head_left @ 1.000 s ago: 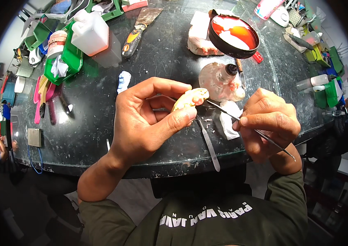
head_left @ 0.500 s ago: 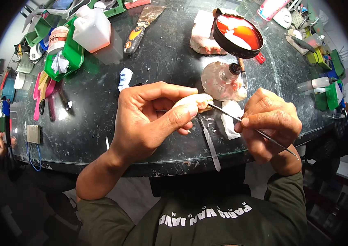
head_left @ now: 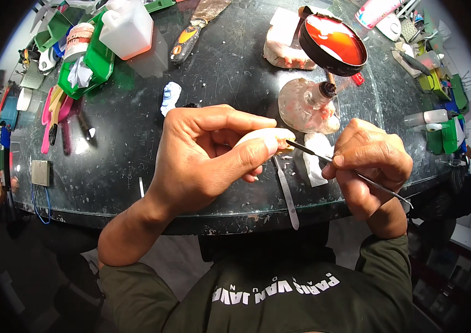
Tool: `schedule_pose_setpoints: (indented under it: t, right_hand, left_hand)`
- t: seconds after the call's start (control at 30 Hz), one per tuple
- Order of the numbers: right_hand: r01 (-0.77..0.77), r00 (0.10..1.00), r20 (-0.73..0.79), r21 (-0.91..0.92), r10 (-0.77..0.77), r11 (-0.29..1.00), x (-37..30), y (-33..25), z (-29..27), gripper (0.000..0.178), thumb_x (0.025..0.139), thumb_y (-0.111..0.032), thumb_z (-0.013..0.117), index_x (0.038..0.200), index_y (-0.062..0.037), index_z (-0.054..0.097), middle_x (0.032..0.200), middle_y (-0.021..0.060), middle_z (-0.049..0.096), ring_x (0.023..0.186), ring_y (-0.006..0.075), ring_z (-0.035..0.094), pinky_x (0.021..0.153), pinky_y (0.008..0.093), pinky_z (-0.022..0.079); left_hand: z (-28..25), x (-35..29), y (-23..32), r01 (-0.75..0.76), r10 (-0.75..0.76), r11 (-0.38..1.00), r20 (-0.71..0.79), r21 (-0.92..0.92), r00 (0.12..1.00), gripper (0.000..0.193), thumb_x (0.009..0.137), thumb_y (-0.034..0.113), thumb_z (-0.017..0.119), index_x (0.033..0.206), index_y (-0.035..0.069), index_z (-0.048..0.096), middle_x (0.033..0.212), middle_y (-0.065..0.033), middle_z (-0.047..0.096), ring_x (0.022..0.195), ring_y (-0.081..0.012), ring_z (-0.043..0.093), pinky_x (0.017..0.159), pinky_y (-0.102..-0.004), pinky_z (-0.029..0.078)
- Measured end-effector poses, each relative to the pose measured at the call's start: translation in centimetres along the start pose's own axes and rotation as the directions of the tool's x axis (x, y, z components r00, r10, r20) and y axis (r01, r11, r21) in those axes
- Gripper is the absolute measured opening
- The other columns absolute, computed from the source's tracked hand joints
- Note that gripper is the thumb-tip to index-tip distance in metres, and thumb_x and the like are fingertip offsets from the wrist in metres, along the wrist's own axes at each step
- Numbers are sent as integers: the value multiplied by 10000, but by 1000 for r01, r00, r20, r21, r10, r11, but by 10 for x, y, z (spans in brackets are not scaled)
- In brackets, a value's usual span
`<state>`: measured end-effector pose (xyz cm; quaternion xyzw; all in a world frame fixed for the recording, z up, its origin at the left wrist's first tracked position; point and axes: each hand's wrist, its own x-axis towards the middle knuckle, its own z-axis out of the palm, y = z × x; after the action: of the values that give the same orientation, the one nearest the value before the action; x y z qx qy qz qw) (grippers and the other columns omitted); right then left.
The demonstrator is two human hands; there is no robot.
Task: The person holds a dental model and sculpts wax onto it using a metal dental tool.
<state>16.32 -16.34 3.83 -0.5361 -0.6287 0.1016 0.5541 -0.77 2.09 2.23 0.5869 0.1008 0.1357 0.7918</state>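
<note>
My left hand point(head_left: 194, 158) is closed round a small cream-coloured dental model point(head_left: 271, 134), pinching it between thumb and fingers above the table. In my right hand point(head_left: 374, 161) is a thin metal dental carver point(head_left: 388, 192), gripped like a pen. Its dark tip meets the model's right end; my fingers hide part of the handle. Below the model lies a scalpel handle point(head_left: 286, 197), pale crumbs beside it. A crumpled white piece point(head_left: 315, 164) rests between my hands. Just beyond stands a glass spirit burner point(head_left: 297, 105) with a black neck.
Behind the burner is a round black pan point(head_left: 333, 69) of red, glossy wax, next to a plaster block point(head_left: 288, 44). Farther left are a scraper point(head_left: 188, 40), a plastic jug point(head_left: 130, 33) and a green bin point(head_left: 102, 66). A bluish-white piece point(head_left: 170, 97) lies beyond my left hand.
The view has shifted a little, so the pan and burner appear farther right. Both hands keep their holds, and the carver's tip stays at the model's right end.
</note>
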Motion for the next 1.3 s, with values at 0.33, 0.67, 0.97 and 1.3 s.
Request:
schedule_pose_setpoints:
  t: [0.33, 0.67, 0.97, 1.3]
  right_hand:
    - [28, 1000, -4, -10, -28, 1000, 0, 2, 1, 265, 637, 154, 613, 850, 10, 674, 650, 86, 674, 562, 173, 625, 545, 292, 494]
    - [19, 1000, 22, -5, -19, 1000, 1, -1, 0, 282, 622, 154, 619, 861, 13, 670, 662, 91, 676, 575, 178, 619, 560, 304, 489]
    - [142, 987, -53, -110, -149, 984, -1, 2, 0, 318, 600, 146, 633, 887, 15, 664, 665, 75, 612, 548, 195, 559, 531, 315, 447]
    - [212, 972, -48, -258, -231, 943, -1, 5, 6, 309, 613, 160, 684, 893, 29, 685, 708, 99, 639, 582, 212, 613, 540, 316, 491]
  left_hand:
    - [-3, 0, -3, -37, 34, 997, 35, 66, 999, 251, 907, 91, 682, 1106, -61, 704, 950, -175, 733, 671, -120, 668, 566, -239, 556]
    - [0, 0, 0, -22, 22, 997, 8, 68, 1000, 199, 910, 55, 694, 1063, -71, 710, 904, -136, 741, 676, -89, 657, 581, -214, 545]
    - [-2, 1, -1, -66, 66, 990, 6, 125, 998, 320, 884, 28, 706, 1175, -86, 637, 1010, -170, 724, 851, -168, 715, 725, -283, 618]
    - [5, 1, -4, -186, 195, 964, -27, 189, 980, 361, 823, -116, 719, 1132, -55, 542, 1070, -151, 645, 957, -196, 704, 832, -309, 622]
